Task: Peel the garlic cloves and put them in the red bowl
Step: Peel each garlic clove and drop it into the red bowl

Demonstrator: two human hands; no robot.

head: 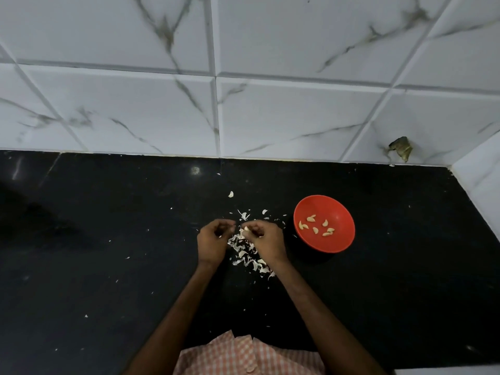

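Observation:
A red bowl (341, 212) stands on the black counter, right of my hands, with several peeled garlic cloves (315, 230) inside. My right hand (266, 240) pinches a garlic clove (245, 229) between its fingertips. Just to its left, my left hand (213, 240) has its fingers curled close to that clove; whether it touches the clove I cannot tell. A heap of white garlic skins (247, 255) lies on the counter under and between my hands.
The black counter (108, 266) ends at a white marble-tiled wall (243, 104) behind and a tiled side wall (481, 180) on the right. Loose skin flakes are scattered about; one larger piece (230, 194) lies behind my hands.

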